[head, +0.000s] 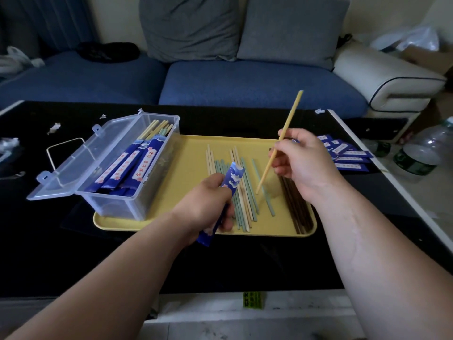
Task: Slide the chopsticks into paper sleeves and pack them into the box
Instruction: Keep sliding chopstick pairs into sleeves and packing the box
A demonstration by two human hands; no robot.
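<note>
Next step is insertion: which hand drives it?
Right. The right hand pinches the yellow chopstick, lower tip near the open mouth of the blue sleeve that the left hand grips.

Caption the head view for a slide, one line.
Left hand holds a blue paper sleeve; right hand holds a pale yellow chopstick above the yellow plastic tray.

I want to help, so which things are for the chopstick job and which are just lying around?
For the job: sleeve in the left hand; pale chopstick in the right hand; loose chopsticks on the yellow tray; clear box; spare sleeves at the right.

Just lying about: water bottle; grey cushions; paper scraps.
</note>
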